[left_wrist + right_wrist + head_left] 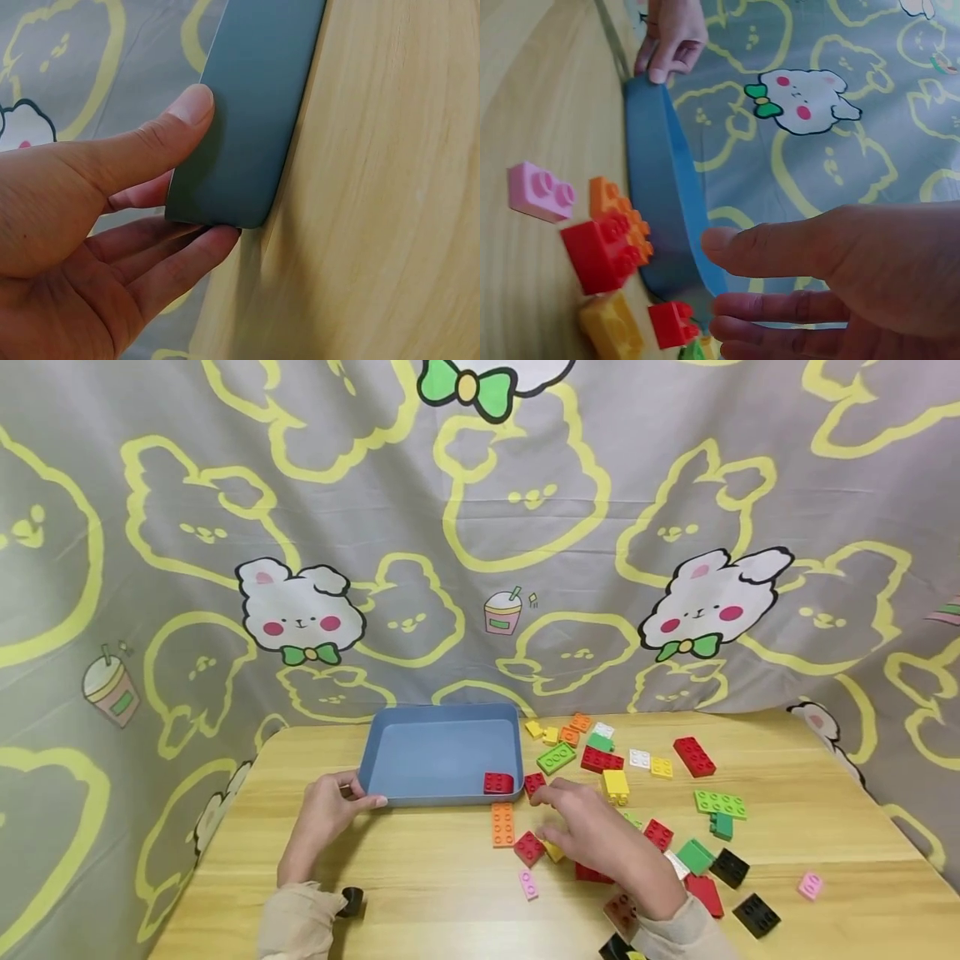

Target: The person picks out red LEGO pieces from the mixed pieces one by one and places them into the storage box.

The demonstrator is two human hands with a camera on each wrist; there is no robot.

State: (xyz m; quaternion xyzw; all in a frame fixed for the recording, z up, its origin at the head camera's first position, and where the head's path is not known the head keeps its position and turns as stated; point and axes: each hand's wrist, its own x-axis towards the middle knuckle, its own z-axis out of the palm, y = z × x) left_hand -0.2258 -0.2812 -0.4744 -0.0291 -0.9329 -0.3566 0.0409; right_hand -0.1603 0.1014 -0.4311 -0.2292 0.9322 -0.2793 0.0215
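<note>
A blue rectangular tray stands on the table with a red building brick in its near right corner. My left hand grips the tray's near left corner. In the left wrist view the thumb presses the tray's outer wall and the other fingers bend around the corner. My right hand hovers just right of the tray, its fingers parted and nothing between them. Close to its fingertips lies a small red brick. A second red brick and a partly hidden yellow brick sit below the hand.
An orange brick lies against the tray's front, with a pink brick nearer me. Several bricks of many colours spread over the table's right side, among them a black one. A small black piece is beside my left sleeve.
</note>
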